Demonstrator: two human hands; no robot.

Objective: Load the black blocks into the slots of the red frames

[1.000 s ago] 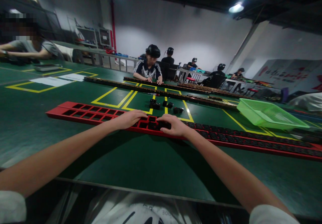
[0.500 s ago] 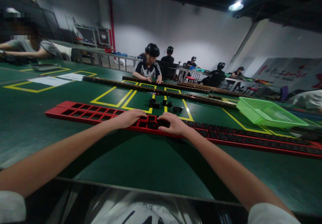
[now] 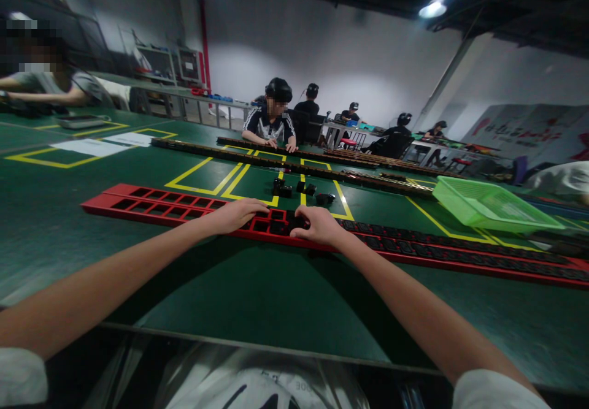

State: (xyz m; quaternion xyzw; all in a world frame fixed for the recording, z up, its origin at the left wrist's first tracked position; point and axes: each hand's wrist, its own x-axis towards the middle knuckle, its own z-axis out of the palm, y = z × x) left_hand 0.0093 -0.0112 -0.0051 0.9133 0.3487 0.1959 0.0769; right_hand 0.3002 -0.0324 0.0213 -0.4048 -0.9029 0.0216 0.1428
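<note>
A long red rack point(image 3: 151, 208) with two rows of square slots lies across the green table in front of me. Its left slots hold nothing, while small black parts point(image 3: 405, 248) fill the rows on the right. My left hand point(image 3: 242, 214) lies over the middle of the rack, fingers stretched and resting on its upper edge. Just right of it, my right hand point(image 3: 318, 225) has thumb and fingertips curled round a black part point(image 3: 297, 220) at the slots. The fingers partly hide that part. Several loose black parts point(image 3: 281, 188) lie behind the rack.
A green plastic basket point(image 3: 494, 203) stands at the right. Beyond the loose parts run long dark strips point(image 3: 221, 159), and a person point(image 3: 271, 118) works across the table. White papers point(image 3: 92, 147) lie at the left, near another person point(image 3: 50, 84). Yellow tape outlines mark the tabletop.
My right hand's fingers have shifted slightly to the right, showing more of the black part beside them. The left hand stays in place.
</note>
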